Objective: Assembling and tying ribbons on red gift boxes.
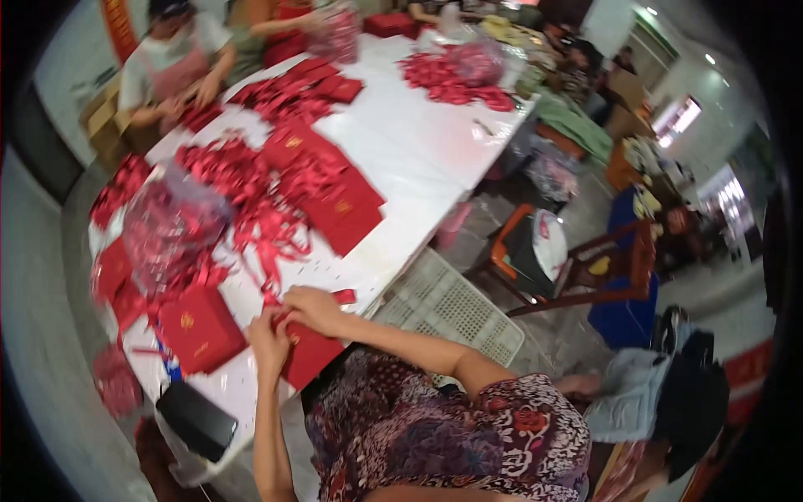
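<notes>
While the left hand and right hand pinch shiny red ribbon over a rectangular red card-like packet at the white table's near edge, it looks unfinished, with loose satiny red ribbons heaped beyond.

From my feed I can't make out what the left hand and right hand pinch where they meet; they cover the upper end of the red packet. To their right, the forearm hides part of the pale basket. Beyond, heaped ribbons blur together.
</notes>
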Available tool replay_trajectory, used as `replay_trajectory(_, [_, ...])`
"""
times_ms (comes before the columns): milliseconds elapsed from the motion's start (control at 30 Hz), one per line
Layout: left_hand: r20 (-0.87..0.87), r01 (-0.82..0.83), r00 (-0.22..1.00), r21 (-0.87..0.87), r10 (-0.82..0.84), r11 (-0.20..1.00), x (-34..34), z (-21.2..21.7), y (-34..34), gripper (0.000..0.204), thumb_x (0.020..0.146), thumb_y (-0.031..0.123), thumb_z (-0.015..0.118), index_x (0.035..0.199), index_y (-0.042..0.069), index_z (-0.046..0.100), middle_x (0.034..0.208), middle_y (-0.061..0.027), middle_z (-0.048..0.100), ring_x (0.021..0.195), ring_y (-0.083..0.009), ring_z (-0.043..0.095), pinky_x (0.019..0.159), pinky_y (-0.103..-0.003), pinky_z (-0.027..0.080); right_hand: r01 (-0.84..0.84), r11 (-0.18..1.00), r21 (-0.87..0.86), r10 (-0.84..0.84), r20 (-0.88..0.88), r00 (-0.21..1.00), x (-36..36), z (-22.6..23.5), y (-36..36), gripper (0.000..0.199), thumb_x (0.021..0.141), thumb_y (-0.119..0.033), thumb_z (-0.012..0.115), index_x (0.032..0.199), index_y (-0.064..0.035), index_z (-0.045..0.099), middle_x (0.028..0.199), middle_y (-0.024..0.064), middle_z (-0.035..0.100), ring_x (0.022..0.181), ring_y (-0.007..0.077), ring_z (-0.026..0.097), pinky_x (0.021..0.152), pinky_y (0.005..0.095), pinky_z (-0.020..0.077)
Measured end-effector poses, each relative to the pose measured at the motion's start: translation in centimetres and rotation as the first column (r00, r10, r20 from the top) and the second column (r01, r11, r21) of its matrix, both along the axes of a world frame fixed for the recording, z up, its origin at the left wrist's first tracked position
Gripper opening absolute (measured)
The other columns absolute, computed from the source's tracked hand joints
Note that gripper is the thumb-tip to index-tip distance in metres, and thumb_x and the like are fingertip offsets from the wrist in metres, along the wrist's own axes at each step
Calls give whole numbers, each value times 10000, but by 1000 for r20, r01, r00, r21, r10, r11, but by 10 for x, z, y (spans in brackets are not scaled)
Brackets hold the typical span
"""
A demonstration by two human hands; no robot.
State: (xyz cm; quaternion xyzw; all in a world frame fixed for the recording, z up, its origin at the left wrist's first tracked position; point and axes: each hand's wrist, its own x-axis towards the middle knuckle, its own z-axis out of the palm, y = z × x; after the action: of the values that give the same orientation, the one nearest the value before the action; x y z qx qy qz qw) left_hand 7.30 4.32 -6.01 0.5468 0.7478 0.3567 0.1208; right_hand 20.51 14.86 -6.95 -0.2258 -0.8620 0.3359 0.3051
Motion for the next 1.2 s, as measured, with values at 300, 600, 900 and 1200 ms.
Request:
replay_trajectory(300, [-185, 112, 977, 43, -102, 993, 14, 26, -3, 174, 776, -1, 652, 929, 80, 644, 935, -80, 603, 958, -283, 562, 896, -399, 355, -94, 954, -286, 174, 268, 948, -6, -11, 46, 351, 781, -376, 732, 717, -32, 713, 591, 113, 639, 585, 288, 623, 569, 415, 466])
replay_trajectory(600, [-293, 119, 953, 142, -73, 983, 9, 27, 9, 190, 762, 105, 744, 925, 81, 650, 927, -85, 583, 930, -294, 532, 894, -419, 355, -216, 882, -418, 358, 300, 884, -24, -1, 64, 431, 781, -429, 744, 627, -36, 659, 530, 83, 586, 503, 197, 547, 505, 382, 418])
replay_trajectory(900, [-115, 85, 991, 113, -72, 990, 6, 24, 10, 201, 708, 56, 798, 824, 54, 634, 813, -79, 635, 756, -240, 593, 792, -367, 391, 199, 949, -244, -177, 108, 978, -39, -10, 48, 273, 854, -283, 628, 848, -15, 681, 902, 195, 620, 855, 370, 614, 751, 467, 484])
replay_trajectory(1200, [-83, -121, 986, 260, 147, 958, -16, 11, 26, 203, 744, 228, 784, 812, 72, 673, 746, -109, 636, 699, -327, 623, 634, -424, 456, -294, 835, -464, 477, 346, 808, 39, 17, 64, 375, 964, -381, 607, 889, -18, 666, 700, 40, 650, 638, 103, 590, 566, 291, 472])
